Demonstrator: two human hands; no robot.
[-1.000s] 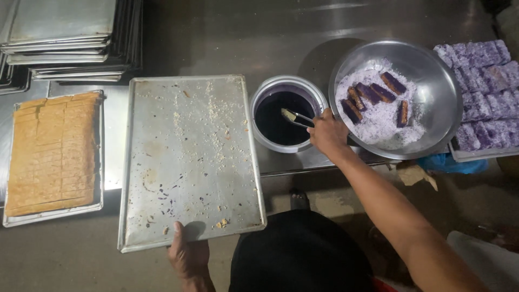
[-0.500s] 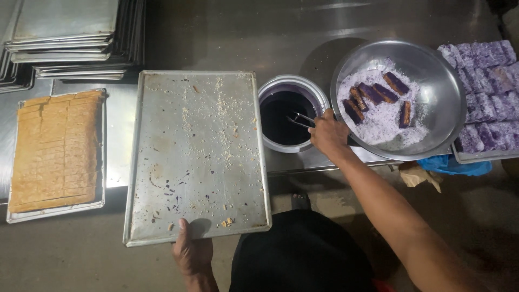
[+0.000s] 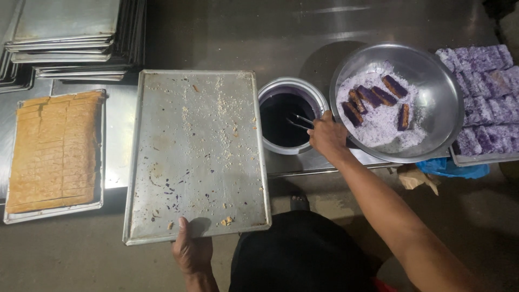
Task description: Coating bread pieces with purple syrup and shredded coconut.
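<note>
While the left hand grips the near edge of an empty baking tray, thumb on top of the rim, the right hand is closed around metal tongs. Tong tips sit over the dark purple liquid in a round tub; can't tell whether they touch the liquid.

Baking tray: bare metal, scattered crumbs and dark flecks, far end resting on the steel desk, near end overhanging the desk edge, held up by the left hand.

Tub sits just right of the tray, between it and a large steel bowl. Bowl is tilted toward the person, holds white shredded coating and several purple-coloured cake bars lying on it. Right hand is just beside the bowl's near-left rim.

Far right: tray of pale purple coated bars, packed in rows, partly under the bowl's rim. Blue plastic and crumpled brown paper sit below the desk edge there.

Far left: tray of tan cake, cut into strips. Behind it, a stack of empty trays at the back-left of the desk.
</note>
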